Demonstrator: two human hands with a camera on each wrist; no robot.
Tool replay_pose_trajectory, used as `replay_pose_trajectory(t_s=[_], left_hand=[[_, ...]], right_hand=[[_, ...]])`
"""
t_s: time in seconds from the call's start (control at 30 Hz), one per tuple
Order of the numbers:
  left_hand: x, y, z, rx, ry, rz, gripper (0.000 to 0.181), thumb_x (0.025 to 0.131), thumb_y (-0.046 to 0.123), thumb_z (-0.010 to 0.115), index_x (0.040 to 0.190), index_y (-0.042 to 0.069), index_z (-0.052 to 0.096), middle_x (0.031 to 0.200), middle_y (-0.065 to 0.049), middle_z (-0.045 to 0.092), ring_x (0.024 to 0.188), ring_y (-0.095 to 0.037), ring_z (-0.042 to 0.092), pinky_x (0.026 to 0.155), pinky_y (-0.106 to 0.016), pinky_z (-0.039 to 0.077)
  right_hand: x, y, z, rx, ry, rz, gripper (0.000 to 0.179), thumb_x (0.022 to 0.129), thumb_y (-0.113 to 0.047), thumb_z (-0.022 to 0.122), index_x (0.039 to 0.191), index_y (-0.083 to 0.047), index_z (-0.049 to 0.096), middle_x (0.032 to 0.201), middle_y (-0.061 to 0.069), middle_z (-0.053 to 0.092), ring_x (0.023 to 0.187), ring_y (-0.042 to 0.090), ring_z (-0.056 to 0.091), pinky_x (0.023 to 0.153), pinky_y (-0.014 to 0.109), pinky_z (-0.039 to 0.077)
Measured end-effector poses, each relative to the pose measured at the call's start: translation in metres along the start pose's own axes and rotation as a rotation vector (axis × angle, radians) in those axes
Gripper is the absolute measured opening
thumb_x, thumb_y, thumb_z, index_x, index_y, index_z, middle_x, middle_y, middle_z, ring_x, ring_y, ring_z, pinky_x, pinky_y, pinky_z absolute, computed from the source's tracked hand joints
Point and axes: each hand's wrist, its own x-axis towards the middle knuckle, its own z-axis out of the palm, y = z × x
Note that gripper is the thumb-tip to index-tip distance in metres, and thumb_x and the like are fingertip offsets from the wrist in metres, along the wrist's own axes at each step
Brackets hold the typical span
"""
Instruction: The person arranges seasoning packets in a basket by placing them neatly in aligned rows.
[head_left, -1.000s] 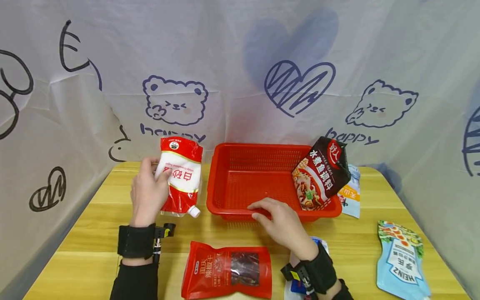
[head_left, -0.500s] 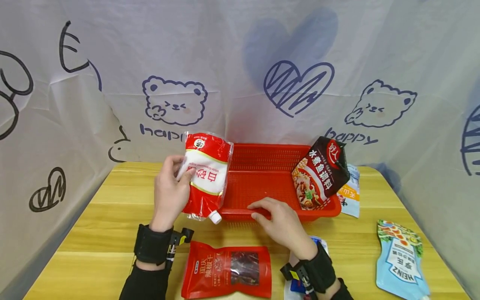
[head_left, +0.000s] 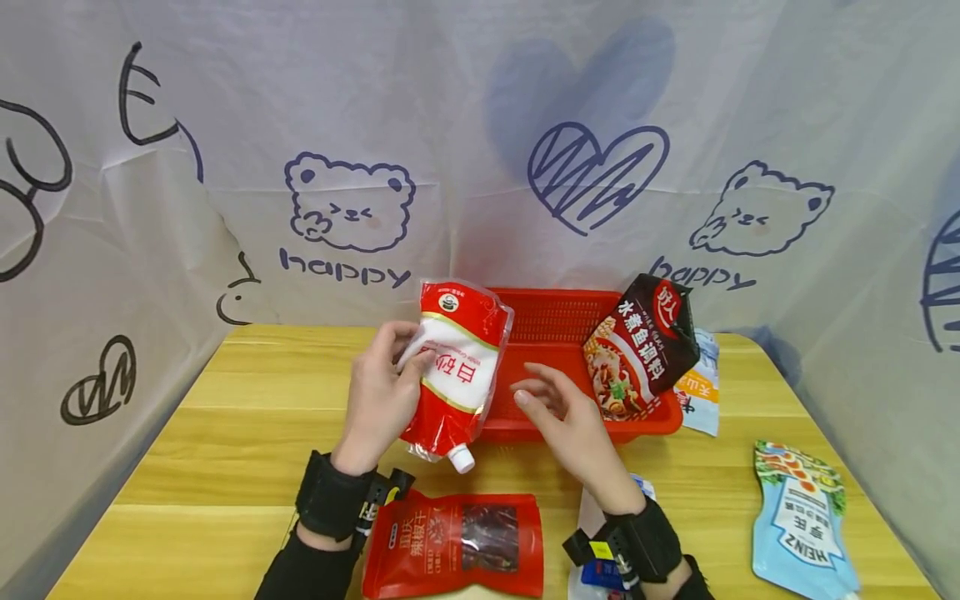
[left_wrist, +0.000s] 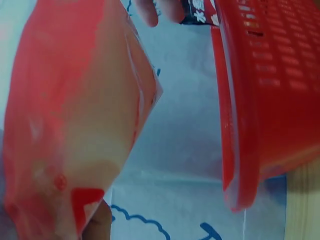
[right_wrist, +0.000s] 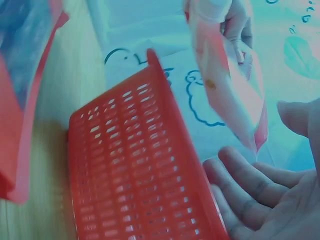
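Note:
My left hand (head_left: 384,392) grips the left side of a red and white pouch of white sugar (head_left: 463,367), thumb across its front. The pouch's white cap points down toward me, and it overlaps the left part of the red plastic basket (head_left: 536,317). In the left wrist view the sugar pouch (left_wrist: 90,115) hangs beside the basket wall (left_wrist: 280,120). My right hand (head_left: 573,425) hovers at the basket's front rim, fingers loosely bent and holding nothing. The right wrist view shows this hand (right_wrist: 270,195) with fingers apart, below the pouch (right_wrist: 230,85).
A dark fish seasoning packet (head_left: 637,350) leans in the basket's right end. Behind it lies a white and orange packet (head_left: 701,387). A red dried chili bag (head_left: 457,542) lies in front, a light blue Heinz pouch (head_left: 801,521) far right. Another packet (head_left: 600,571) is partly under my right wrist.
My left hand has carried the sugar pouch rightward, from beside the basket to over its left part. The right hand has lifted off the basket's front rim.

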Motion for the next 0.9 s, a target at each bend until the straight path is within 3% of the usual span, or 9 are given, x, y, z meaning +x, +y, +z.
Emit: replay_pose_trajectory(t_s=[0.13,0.3,0.6,0.9], left_hand=[[-0.003,0.007,0.006,-0.032,-0.041,0.018,0.032,0.093,-0.003,0.074,0.121,-0.003,0.058,0.113,-0.02,0.074,0.092,-0.031,0.072,0.082,-0.051,0.062],[-0.008,0.013,0.012,-0.074,-0.097,0.049,0.033,0.092,-0.001,0.075,0.121,-0.002,0.059,0.114,-0.018,0.074,0.091,-0.029,0.072,0.081,-0.047,0.063],[-0.012,0.017,0.022,-0.099,-0.179,0.084,0.03,0.092,-0.002,0.075,0.12,0.0,0.061,0.118,-0.015,0.074,0.097,-0.025,0.072,0.088,-0.043,0.061],[-0.013,0.017,0.022,-0.061,-0.211,0.069,0.033,0.091,-0.001,0.076,0.121,0.001,0.061,0.121,-0.016,0.074,0.108,-0.028,0.073,0.092,-0.048,0.059]], right_hand=[[0.002,-0.002,-0.001,0.142,0.003,0.046,0.055,0.105,-0.021,0.065,0.154,-0.008,0.044,0.135,0.018,0.066,0.112,0.029,0.07,0.092,0.032,0.059],[0.002,-0.004,-0.001,0.264,-0.001,0.095,0.062,0.106,-0.017,0.061,0.159,-0.003,0.034,0.141,0.023,0.061,0.111,0.033,0.07,0.089,0.036,0.061],[0.003,-0.004,0.001,0.348,-0.019,0.131,0.058,0.106,-0.019,0.06,0.158,-0.011,0.035,0.137,0.022,0.062,0.11,0.026,0.069,0.09,0.038,0.061],[0.002,-0.005,0.004,0.418,0.01,0.139,0.054,0.106,-0.012,0.059,0.155,-0.007,0.035,0.135,0.025,0.062,0.103,0.019,0.072,0.085,0.037,0.062]])
